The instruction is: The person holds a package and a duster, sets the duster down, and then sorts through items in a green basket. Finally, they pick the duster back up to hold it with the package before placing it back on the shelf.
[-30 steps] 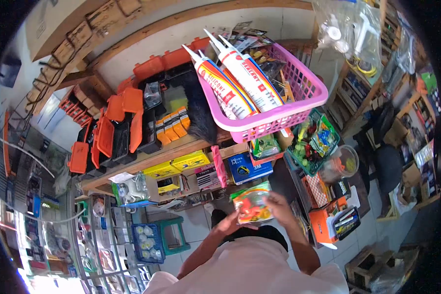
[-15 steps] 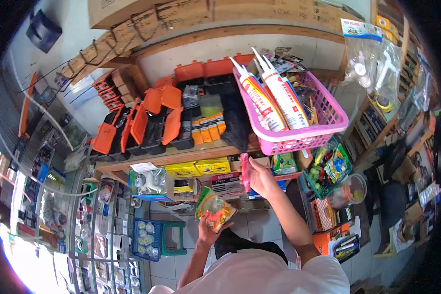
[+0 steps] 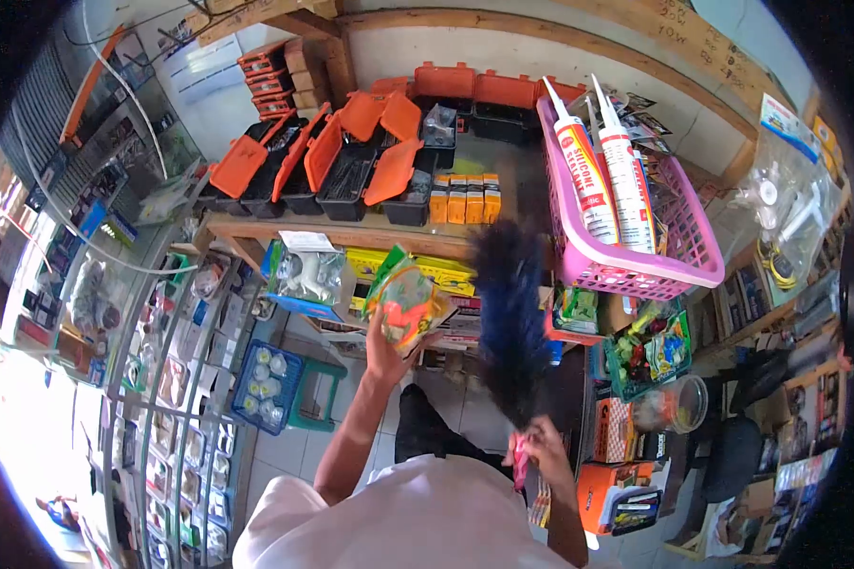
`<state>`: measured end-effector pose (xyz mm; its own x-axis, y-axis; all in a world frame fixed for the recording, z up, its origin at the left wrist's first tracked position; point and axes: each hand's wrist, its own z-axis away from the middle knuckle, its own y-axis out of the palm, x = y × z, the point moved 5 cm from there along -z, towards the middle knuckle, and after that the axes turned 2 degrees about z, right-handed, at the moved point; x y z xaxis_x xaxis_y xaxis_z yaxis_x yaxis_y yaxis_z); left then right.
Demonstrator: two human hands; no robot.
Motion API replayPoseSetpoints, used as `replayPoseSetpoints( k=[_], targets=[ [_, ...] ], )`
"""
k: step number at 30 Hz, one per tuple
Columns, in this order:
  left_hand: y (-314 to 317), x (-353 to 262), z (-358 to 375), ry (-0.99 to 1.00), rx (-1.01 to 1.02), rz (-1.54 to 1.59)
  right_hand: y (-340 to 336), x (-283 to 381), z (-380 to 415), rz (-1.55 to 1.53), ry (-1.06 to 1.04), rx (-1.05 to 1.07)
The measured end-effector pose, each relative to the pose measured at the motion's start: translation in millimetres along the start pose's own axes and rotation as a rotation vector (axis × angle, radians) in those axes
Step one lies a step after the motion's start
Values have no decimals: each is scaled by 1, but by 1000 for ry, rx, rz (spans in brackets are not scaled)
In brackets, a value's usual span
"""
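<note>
We look down on a cluttered shop, where a wooden worktop (image 3: 351, 234) runs beyond both hands, with open boxes with orange lids (image 3: 394, 173) standing on it above the left fingers (image 3: 377, 334). Our duster (image 3: 512, 313) has a dark, bushy head, black with a bluish middle, and a bright pink handle (image 3: 520, 457). It stands nearly upright above the right fingers (image 3: 539, 439), which are curled closed around that handle. The left fingers are partly closed on a packet (image 3: 406, 308), green along one edge, with orange-red and yellow showing through clear wrap.

The duster's head is blurred, so we cannot pick out its strands, and we cannot read the packet's print. The palm covers part of the handle. The head also stands between us and part of the shelf below the worktop. Up and to the right of the right fingers sits a pink basket (image 3: 640, 270) with sealant tubes (image 3: 603, 180); a green basket (image 3: 621, 381) lies lower. Left of the left fingers, on the floor, we see a blue crate (image 3: 244, 377) beside a green stool (image 3: 337, 370).
</note>
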<state>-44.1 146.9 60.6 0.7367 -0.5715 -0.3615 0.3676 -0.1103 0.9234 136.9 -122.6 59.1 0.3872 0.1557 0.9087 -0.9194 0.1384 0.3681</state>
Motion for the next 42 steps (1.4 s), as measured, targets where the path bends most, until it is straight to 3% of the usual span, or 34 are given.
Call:
replayPoseSetpoints(
  k=[2, 6, 8, 11, 16, 18, 19, 22, 24, 26, 27, 28, 30, 31, 34, 36, 38, 39, 42],
  targets=[
    [8, 2, -7, -5, 17, -30, -8, -13, 21, 118, -6, -62],
    [20, 15, -19, -68, 84, -17, -21, -35, 41, -125, 58, -162],
    [25, 19, -22, -107, 75, 18, -20, -31, 46, 166, 48, -234],
    [42, 22, -17, -99, 95, -31, -6, -16, 43, 341, -6, -360],
    [37, 23, -20, -104, 68, 3, -6, -39, 44, 537, 14, -274],
    [34, 11, -22, 132, 85, -187, -6, -42, 43, 544, 16, -253],
    [22, 10, -26, 8, 14, -45, -15, -50, 45, 472, 40, -314],
    [49, 4, -8, 7, -25, -117, -22, -62, 45, 373, 57, -388],
    [35, 4, -10, -33, -29, -88, -20, -60, 43, 345, 50, -405],
    [16, 4, -20, -51, 61, -18, -8, -45, 39, 637, -133, -295],
    [17, 2, -14, 294, 79, -430, -9, -48, 40, 638, -132, -295],
    [14, 0, -15, 295, 78, -429, -14, -55, 40, 586, -89, -324],
    [22, 1, -15, 40, 25, -36, -15, -58, 39, 534, -46, -348],
    [30, 0, -9, 79, -56, -77, -12, -53, 38, 545, -72, -321],
    [38, 0, -9, 46, 87, -67, -6, -51, 37, 592, -106, -319],
    [33, -1, -11, 74, 16, -118, -8, -53, 38, 631, -113, -346],
    [32, 2, -13, 44, -25, 26, -17, -63, 38, 453, -5, -396],
    [34, 3, -6, -8, 11, -51, -17, -61, 38, 456, -6, -395],
    [39, 3, -1, -21, 12, -64, -8, -50, 34, 572, -106, -302]
  ],
)
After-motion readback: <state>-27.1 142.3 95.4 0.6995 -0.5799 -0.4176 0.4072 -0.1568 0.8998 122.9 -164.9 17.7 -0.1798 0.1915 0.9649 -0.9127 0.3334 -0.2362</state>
